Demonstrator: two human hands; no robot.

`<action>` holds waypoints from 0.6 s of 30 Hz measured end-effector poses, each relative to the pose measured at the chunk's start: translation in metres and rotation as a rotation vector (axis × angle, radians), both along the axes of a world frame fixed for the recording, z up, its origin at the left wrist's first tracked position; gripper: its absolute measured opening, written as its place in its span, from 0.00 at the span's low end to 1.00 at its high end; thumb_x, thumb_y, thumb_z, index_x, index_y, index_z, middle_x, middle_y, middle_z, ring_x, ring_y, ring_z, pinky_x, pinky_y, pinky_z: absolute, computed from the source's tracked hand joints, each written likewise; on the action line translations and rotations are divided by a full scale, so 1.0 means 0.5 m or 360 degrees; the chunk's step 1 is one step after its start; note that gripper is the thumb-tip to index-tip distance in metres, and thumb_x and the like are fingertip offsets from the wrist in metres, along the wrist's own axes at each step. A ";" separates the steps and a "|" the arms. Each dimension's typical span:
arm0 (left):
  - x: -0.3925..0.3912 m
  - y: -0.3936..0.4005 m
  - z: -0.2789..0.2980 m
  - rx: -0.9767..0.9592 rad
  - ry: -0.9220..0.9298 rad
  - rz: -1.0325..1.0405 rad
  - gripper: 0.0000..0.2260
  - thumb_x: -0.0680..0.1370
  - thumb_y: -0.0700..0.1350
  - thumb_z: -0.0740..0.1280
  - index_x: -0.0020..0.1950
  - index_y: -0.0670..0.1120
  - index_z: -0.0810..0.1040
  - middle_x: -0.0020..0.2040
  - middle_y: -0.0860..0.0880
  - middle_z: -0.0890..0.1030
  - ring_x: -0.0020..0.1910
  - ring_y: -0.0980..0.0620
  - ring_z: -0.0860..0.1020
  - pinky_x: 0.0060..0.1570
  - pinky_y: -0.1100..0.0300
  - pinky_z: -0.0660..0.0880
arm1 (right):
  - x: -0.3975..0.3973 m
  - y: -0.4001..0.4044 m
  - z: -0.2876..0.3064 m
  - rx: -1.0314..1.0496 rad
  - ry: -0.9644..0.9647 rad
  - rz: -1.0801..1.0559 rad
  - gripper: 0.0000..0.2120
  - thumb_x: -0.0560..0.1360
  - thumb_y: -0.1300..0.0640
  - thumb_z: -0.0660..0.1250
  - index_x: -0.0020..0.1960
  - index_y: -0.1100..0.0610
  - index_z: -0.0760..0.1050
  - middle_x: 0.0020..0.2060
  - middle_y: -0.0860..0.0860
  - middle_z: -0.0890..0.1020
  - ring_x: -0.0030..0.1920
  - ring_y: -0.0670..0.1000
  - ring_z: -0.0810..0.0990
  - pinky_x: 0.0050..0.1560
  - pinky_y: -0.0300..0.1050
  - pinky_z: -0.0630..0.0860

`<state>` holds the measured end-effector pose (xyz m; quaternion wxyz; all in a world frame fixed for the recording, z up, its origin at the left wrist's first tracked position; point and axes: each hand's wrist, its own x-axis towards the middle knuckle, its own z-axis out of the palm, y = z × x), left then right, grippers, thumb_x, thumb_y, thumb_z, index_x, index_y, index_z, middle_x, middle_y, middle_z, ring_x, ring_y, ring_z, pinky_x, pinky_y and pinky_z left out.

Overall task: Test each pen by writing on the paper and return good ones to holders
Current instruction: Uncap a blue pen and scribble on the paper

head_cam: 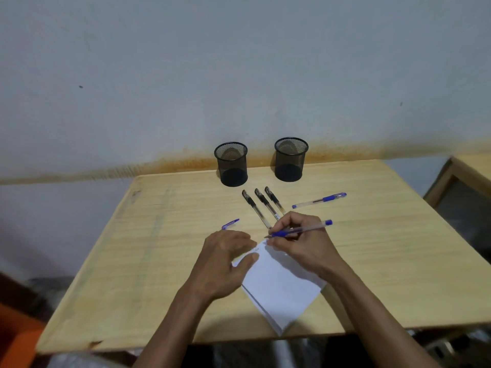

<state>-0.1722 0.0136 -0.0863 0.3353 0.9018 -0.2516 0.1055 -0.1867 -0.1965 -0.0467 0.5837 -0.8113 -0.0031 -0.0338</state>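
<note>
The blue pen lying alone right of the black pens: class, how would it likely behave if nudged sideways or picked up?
The blue pen looks slim and round, so a sideways nudge on the smooth table would probably roll it, though its cap clip may stop it. It likely feels light and stiff, being a thin, clear plastic barrel lying straight.

A plain study or office corner: wooden desk (pixel 372 261) against a stained bare wall (pixel 159 75), mesh holders (pixel 231 166).

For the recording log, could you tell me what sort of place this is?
Probably a plain study or office corner indoors: a light wooden desk pushed against a stained painted wall, with two black mesh pen holders at the back and a white notepad in front.
</note>
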 end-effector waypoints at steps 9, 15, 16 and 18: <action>0.010 0.017 -0.031 0.0187 -0.0086 -0.0020 0.15 0.77 0.58 0.64 0.60 0.57 0.82 0.60 0.57 0.80 0.61 0.58 0.74 0.65 0.52 0.69 | 0.024 0.015 -0.045 -0.0115 0.0140 0.0032 0.07 0.66 0.64 0.78 0.38 0.55 0.82 0.35 0.53 0.86 0.39 0.57 0.86 0.42 0.60 0.86; 0.017 0.018 -0.050 0.0235 -0.0151 -0.0012 0.14 0.78 0.58 0.65 0.60 0.57 0.83 0.62 0.56 0.80 0.63 0.56 0.73 0.66 0.52 0.68 | 0.042 0.019 -0.063 -0.0184 0.0055 0.0001 0.07 0.65 0.64 0.76 0.34 0.59 0.78 0.29 0.56 0.82 0.32 0.61 0.82 0.33 0.61 0.83; 0.019 0.018 -0.053 0.0239 -0.0145 -0.0001 0.14 0.78 0.58 0.65 0.60 0.57 0.83 0.62 0.56 0.80 0.63 0.56 0.73 0.67 0.52 0.68 | 0.043 0.017 -0.067 -0.0190 0.0035 0.0000 0.08 0.66 0.64 0.76 0.34 0.59 0.78 0.29 0.56 0.82 0.33 0.62 0.82 0.32 0.61 0.83; 0.022 0.018 -0.058 0.0237 -0.0108 0.0020 0.15 0.77 0.60 0.64 0.60 0.58 0.83 0.63 0.57 0.80 0.64 0.56 0.73 0.68 0.53 0.66 | 0.045 0.016 -0.072 -0.0175 0.0014 -0.0012 0.09 0.66 0.65 0.76 0.33 0.59 0.78 0.29 0.56 0.82 0.32 0.61 0.81 0.32 0.61 0.82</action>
